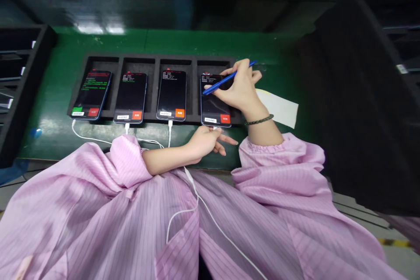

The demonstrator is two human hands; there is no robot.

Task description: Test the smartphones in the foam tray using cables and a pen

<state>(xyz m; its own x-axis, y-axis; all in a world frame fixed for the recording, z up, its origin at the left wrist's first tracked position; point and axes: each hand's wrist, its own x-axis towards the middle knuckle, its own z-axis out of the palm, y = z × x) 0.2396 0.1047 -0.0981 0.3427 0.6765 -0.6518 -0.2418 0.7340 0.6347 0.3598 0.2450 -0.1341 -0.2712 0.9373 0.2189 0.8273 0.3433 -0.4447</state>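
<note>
Several dark phones lie in a black foam tray (151, 60) on a green bench. My right hand (239, 88) grips a blue stylus (226, 79), its tip resting on the screen of the rightmost phone (214, 107). My left hand (210, 139) sits just below that phone's bottom edge, fingers pinched at its white cable plug (215, 128). The far-left phone (91, 94) shows green text; the two middle phones (131, 96) (172, 95) have dark screens with red buttons.
White cables (98, 139) run from the phones over the bench edge onto my pink coat. A white paper slip (278, 107) lies right of the tray. Tall black foam racks stand at right (361, 105) and left (19, 87).
</note>
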